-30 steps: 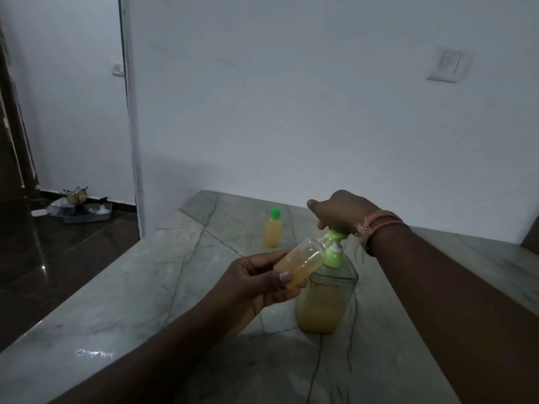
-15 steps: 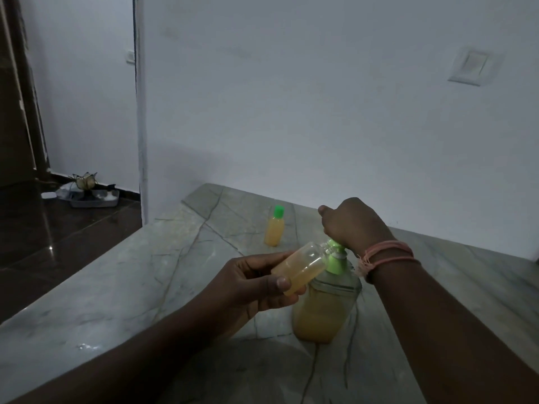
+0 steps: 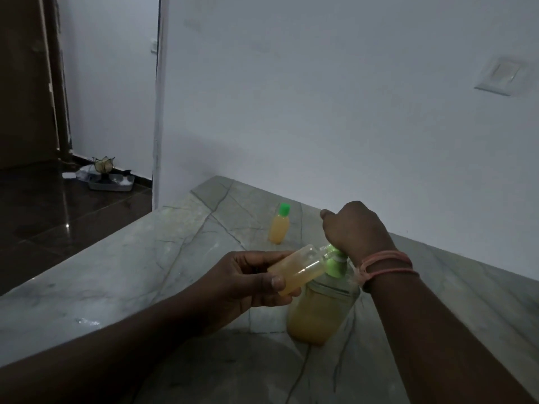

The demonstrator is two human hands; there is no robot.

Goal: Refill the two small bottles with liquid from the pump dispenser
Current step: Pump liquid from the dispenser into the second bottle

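Taking the pump dispenser (image 3: 320,313) as the fixed mark, everything else is placed from it. Far off to its left and well behind, down on the dark glossy floor (image 3: 58,217) beyond the counter edge, a shallow tray (image 3: 112,182) sits against the white wall with a small lotus-shaped ornament (image 3: 102,164) on it. The marble counter (image 3: 131,272) carries the dispenser, which stands upright and is a clear container partly filled with orange-yellow liquid.

Just left of the dispenser, the left hand (image 3: 248,287) grips the open small bottle (image 3: 297,269), thumb over the top and fingers curled beneath it. This bottle is tilted nearly on its side, its mouth up against the green pump head (image 3: 335,263), and orange-yellow liquid lies along its lower part while the upper part is clear.

Behind the dispenser and a little left, apart from both hands, the capped small bottle (image 3: 280,225) stands upright on the counter, full of the same liquid and closed with a green cap.

Directly over the dispenser, the right hand (image 3: 353,228) is closed down on the pump top, fingers curled and the pump head mostly hidden under it. A band of pinkish threads (image 3: 388,263) circles the wrist. Up to the right on the wall, well above the dispenser, is a pale switch plate (image 3: 500,75)
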